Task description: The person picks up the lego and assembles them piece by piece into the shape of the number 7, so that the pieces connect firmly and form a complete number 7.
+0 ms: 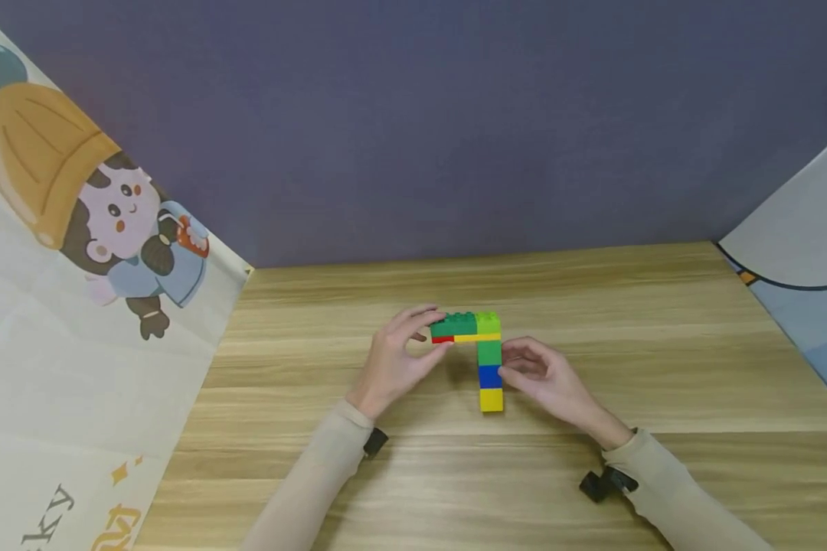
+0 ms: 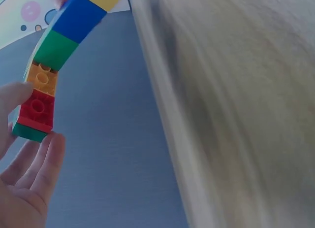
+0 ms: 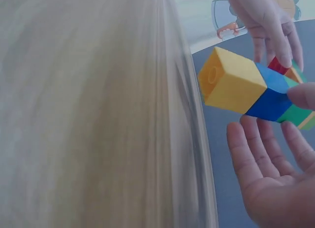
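Note:
An L-shaped toy brick build is held between both hands. Its arm has a dark green brick [image 1: 463, 325] and a lime brick [image 1: 488, 322] above red [image 1: 442, 339] and yellow layers. From the lime end runs a column of green [image 1: 489, 353], blue [image 1: 490, 376] and yellow [image 1: 491, 400] bricks. My left hand [image 1: 396, 360] pinches the arm's free end between thumb and fingers; hollow undersides of the red brick [image 2: 37, 110] show in the left wrist view. My right hand [image 1: 553, 383] pinches the column about the blue and green bricks, thumb on one side, fingers opposite.
The build is above a wood-grain table [image 1: 413, 490]. A dark blue-grey panel [image 1: 455, 138] rises behind it. To the left stands a white sheet with a cartoon figure [image 1: 124, 207]; another printed sheet [image 1: 806, 222] is at the right.

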`<state>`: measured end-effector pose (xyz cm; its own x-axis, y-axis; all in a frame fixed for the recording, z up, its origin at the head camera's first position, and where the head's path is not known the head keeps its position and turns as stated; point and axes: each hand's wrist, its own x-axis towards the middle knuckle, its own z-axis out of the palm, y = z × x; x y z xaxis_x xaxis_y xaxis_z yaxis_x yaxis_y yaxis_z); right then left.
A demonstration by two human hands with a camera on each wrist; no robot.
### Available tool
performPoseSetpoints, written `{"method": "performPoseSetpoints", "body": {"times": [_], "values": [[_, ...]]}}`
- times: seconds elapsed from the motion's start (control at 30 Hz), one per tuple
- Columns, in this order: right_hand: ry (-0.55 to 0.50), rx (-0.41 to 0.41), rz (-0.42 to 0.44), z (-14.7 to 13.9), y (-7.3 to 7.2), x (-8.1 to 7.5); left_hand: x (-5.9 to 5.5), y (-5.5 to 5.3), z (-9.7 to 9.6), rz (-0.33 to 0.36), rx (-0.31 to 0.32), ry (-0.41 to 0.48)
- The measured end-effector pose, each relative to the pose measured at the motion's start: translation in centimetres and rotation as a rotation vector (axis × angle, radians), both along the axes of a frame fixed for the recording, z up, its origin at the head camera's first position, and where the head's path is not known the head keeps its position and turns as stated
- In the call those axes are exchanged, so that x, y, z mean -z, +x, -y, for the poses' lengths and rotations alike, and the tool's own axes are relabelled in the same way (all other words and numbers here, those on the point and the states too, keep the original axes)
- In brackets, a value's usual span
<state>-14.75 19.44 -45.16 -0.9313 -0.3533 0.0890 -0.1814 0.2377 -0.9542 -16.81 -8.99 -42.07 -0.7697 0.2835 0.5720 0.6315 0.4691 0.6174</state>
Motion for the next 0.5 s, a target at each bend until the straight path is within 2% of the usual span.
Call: {"method": "performPoseSetpoints", "body": {"times": [0.2,0.5], "values": [[-0.015,0.004,0.077,0.0,0.0,0.0,0.7,-0.7,-0.2,0.072,-0.037,0.033],[-0.023,0.036,0.135,0.4,0.2,-0.3,1.5,-2.1,-0.4,0.185,-0.080,0.001]]}}
